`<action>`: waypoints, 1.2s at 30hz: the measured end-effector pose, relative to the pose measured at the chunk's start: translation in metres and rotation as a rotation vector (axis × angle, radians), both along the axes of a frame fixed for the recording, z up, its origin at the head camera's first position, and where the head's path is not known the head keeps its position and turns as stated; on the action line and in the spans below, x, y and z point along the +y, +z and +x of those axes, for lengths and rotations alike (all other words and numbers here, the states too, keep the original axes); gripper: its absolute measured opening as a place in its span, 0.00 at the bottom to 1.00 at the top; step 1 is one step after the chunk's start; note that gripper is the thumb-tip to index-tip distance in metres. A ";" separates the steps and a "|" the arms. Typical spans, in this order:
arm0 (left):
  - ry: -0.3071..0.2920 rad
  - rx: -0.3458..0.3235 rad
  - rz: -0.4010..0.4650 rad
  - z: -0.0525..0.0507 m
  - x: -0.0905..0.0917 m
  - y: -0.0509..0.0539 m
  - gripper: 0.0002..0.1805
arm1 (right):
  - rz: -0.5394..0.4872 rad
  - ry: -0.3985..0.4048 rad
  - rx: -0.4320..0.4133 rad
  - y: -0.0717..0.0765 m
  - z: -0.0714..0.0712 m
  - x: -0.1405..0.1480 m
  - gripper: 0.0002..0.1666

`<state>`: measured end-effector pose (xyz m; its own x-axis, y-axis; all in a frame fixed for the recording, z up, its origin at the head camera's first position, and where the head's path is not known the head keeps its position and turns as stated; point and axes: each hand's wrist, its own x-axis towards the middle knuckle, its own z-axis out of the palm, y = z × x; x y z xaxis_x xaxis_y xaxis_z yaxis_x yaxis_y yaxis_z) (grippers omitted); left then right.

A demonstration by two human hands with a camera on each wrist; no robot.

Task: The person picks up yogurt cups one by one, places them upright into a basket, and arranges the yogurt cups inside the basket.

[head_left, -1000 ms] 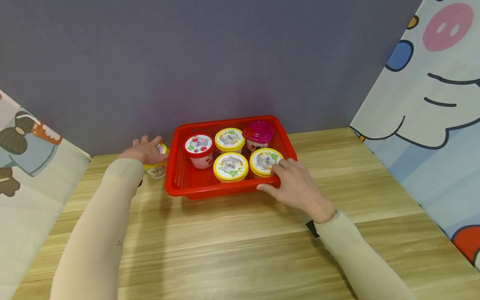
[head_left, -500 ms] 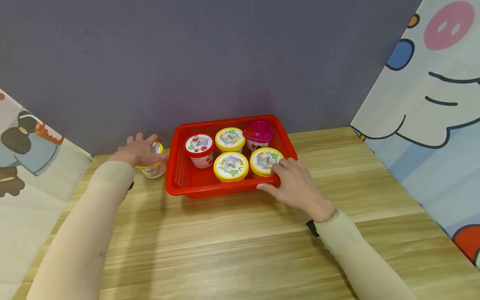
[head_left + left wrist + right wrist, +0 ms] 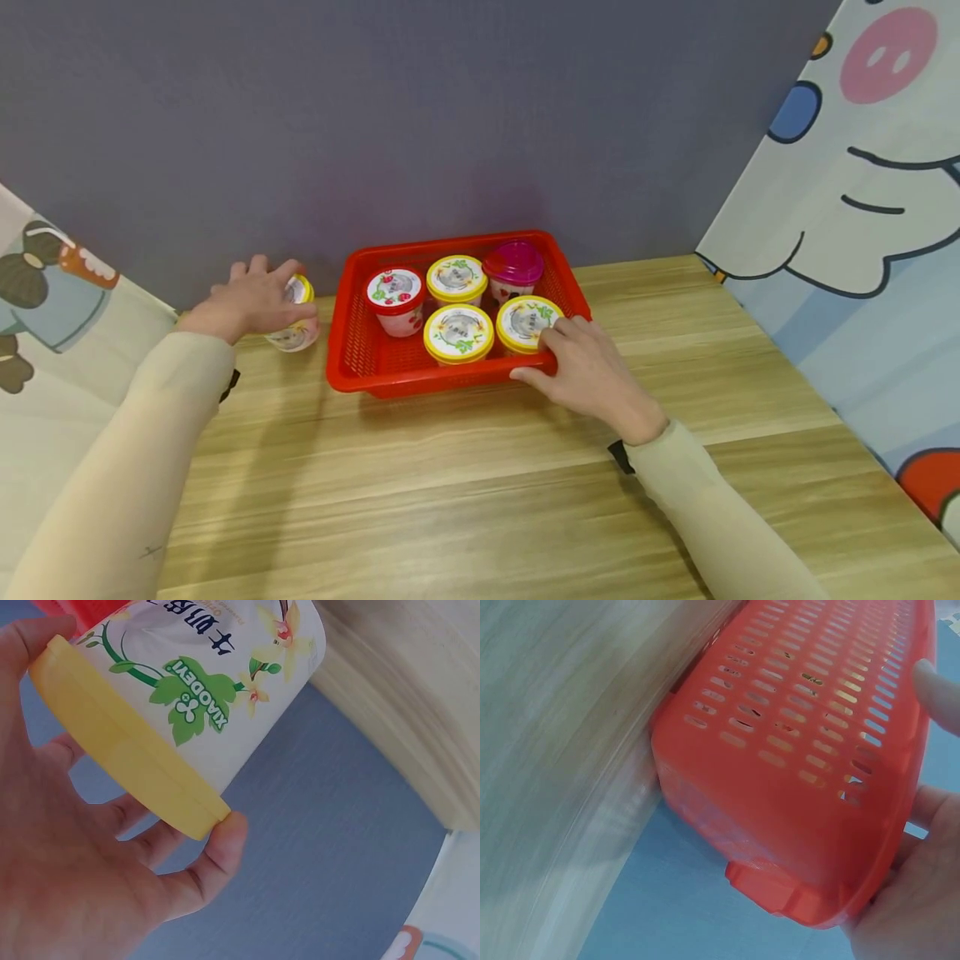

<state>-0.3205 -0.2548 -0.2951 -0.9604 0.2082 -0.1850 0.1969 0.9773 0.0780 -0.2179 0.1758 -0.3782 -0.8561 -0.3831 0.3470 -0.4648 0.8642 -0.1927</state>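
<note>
In the head view my left hand [image 3: 251, 300] is left of the red basket, fingers spread around the yellow lid of an ice cream tub [image 3: 298, 333]. The left wrist view shows thumb and fingers gripping the lid's rim; the white tub [image 3: 217, 682] bears vanilla flowers and a green leaf. Whether its base touches the table I cannot tell. My right hand [image 3: 592, 367] holds the front right corner of the red plastic basket [image 3: 420, 383], thumb outside. Inside stand yellow-lidded tubs [image 3: 458, 333], a red-lidded tub [image 3: 395, 292] and a tub with a magenta lid [image 3: 514, 262].
The basket sits on a wood-grain table [image 3: 450, 500] near a grey back panel [image 3: 420, 117]. Printed cartoon curtains [image 3: 862, 275] hang along both sides. The right wrist view shows the slotted basket wall [image 3: 780, 750] close up.
My left hand has moved left with the yellow-lidded ice cream tub, widening the gap to the basket. The right hand and basket stay in place.
</note>
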 end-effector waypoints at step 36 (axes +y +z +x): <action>-0.054 0.150 0.031 0.028 0.031 0.057 0.35 | 0.005 0.005 0.017 -0.004 -0.002 0.000 0.31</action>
